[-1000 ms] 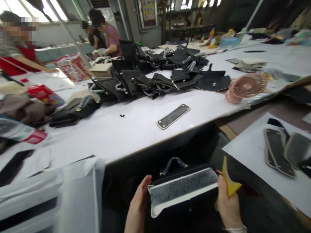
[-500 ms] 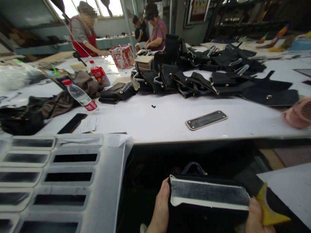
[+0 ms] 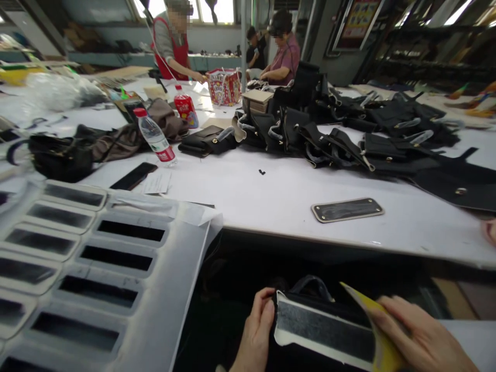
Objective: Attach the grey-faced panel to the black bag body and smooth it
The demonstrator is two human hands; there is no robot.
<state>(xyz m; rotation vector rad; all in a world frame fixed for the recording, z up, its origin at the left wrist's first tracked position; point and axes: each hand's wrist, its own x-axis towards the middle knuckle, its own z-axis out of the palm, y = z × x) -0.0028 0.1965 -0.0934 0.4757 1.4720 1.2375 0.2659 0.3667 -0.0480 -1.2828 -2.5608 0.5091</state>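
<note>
Low in the view, a black bag (image 3: pixel 321 323) is turned so that a long grey strip with ragged white edges faces me. My left hand (image 3: pixel 253 330) is closed around its left end. A looped handle (image 3: pixel 312 284) stands up along its far side. My right hand (image 3: pixel 420 330) grips a bent yellow sheet (image 3: pixel 383 346), which covers the right end of the strip. Whether the sheet presses on the strip, I cannot tell. On the white table (image 3: pixel 240 199) ahead lies a dark oblong panel (image 3: pixel 347 210) with pale edging and small metal studs.
A board (image 3: pixel 186 258) with several dark oblong pieces stands at left. Several black bags (image 3: pixel 294 129) crowd the table behind. A water bottle (image 3: pixel 155 137), a phone (image 3: pixel 134 176) and a red drink bottle (image 3: pixel 186 107) stand or lie at left. People work at the back.
My right hand has risen from the bag's right end and brought the yellow sheet leftward over the strip. My left hand still holds the bag. The view has swung left.
</note>
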